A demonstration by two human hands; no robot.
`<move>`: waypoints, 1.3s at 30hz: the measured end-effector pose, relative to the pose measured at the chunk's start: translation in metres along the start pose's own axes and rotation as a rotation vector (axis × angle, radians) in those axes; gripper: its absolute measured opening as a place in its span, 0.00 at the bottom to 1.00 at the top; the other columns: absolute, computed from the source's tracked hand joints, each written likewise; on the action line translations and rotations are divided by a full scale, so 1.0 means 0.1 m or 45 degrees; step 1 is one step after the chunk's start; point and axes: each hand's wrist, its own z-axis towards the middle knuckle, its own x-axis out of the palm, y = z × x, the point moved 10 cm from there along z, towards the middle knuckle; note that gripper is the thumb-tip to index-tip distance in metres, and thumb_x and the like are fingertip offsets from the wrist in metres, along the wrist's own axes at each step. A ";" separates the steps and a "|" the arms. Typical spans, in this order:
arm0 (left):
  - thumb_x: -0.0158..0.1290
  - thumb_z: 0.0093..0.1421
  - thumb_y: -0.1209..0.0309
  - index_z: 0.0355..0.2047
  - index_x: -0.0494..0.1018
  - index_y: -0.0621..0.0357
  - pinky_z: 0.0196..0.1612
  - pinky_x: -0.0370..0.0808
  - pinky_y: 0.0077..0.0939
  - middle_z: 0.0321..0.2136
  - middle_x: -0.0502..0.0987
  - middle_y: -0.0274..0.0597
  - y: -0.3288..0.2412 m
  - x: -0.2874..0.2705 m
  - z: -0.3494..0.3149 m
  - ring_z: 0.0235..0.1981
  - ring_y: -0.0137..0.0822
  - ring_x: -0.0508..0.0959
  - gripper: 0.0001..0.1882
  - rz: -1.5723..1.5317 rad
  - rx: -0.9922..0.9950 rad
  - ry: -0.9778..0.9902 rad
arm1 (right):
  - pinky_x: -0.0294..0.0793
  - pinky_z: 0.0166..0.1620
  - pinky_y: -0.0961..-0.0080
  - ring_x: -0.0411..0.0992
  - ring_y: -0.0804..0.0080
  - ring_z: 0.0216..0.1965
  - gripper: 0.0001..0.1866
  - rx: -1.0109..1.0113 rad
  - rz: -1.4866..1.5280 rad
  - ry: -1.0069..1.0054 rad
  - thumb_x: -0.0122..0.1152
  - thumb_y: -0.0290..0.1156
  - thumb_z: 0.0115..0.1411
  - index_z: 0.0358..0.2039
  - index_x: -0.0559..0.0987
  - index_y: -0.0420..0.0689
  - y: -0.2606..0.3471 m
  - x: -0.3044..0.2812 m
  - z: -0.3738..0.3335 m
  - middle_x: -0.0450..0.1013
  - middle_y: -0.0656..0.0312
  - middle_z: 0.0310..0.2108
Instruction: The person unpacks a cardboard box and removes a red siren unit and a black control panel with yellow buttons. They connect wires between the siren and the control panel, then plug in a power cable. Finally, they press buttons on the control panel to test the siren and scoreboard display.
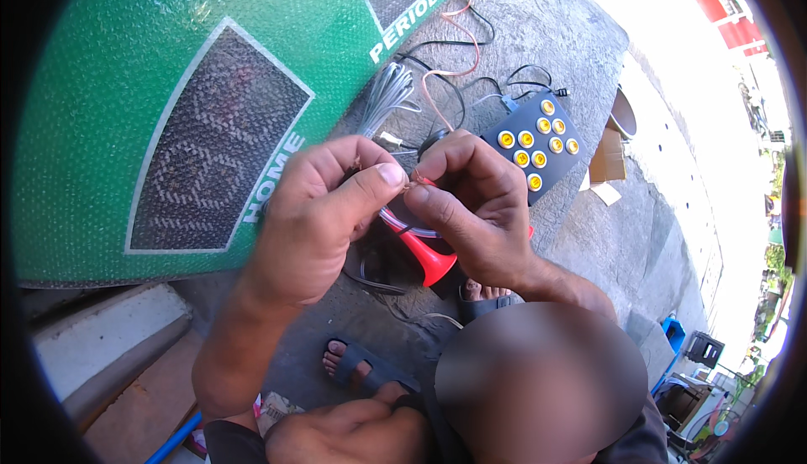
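Observation:
My left hand [324,208] and my right hand [479,203] meet in front of me, thumbs and fingertips pinched close together. Between the fingertips are thin wire ends [410,185], with bare copper-coloured strands and a bit of red insulation showing. My palms hide part of these wires. Just below the hands, a red horn [429,264] points its flared mouth toward me. A bundle of light-coloured wire [402,222] runs beside it, bound by a dark tie.
At left lies a large green scoreboard [92,136] under bubble wrap. Beyond the hands are a coil of grey wire [388,98] and a dark control box with yellow buttons [514,155]. A cardboard box [609,160] stands at right. Loose cables [475,39] cross the concrete.

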 end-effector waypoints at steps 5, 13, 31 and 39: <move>0.57 0.65 0.72 0.30 0.74 0.62 0.25 0.64 0.22 0.24 0.70 0.34 -0.46 0.12 -0.18 0.23 0.25 0.68 0.08 0.876 0.671 -0.148 | 0.70 0.35 0.84 0.70 0.84 0.31 0.06 0.424 0.157 0.203 0.65 0.24 0.63 0.38 0.77 0.38 -0.20 -0.01 0.05 0.73 0.68 0.32; 0.58 0.64 0.75 0.32 0.75 0.64 0.27 0.67 0.23 0.27 0.75 0.37 -0.29 0.13 -0.13 0.25 0.24 0.72 0.06 0.709 0.374 0.040 | 0.72 0.34 0.85 0.71 0.85 0.30 0.09 0.340 0.140 0.302 0.68 0.28 0.64 0.40 0.77 0.39 -0.11 -0.02 0.04 0.74 0.67 0.31; 0.55 0.60 0.82 0.45 0.74 0.66 0.39 0.76 0.22 0.32 0.78 0.39 -0.34 0.18 -0.11 0.34 0.24 0.78 0.12 0.701 0.503 0.100 | 0.74 0.33 0.85 0.75 0.84 0.29 0.08 0.390 -0.007 0.241 0.69 0.27 0.62 0.37 0.79 0.39 -0.06 -0.14 0.04 0.78 0.65 0.32; 0.54 0.64 0.80 0.47 0.72 0.65 0.42 0.76 0.21 0.37 0.76 0.38 -0.20 0.10 -0.10 0.37 0.24 0.77 0.12 0.449 0.419 -0.033 | 0.73 0.32 0.85 0.74 0.84 0.29 0.06 0.342 0.110 0.227 0.68 0.26 0.61 0.37 0.80 0.39 -0.05 -0.11 0.03 0.77 0.65 0.33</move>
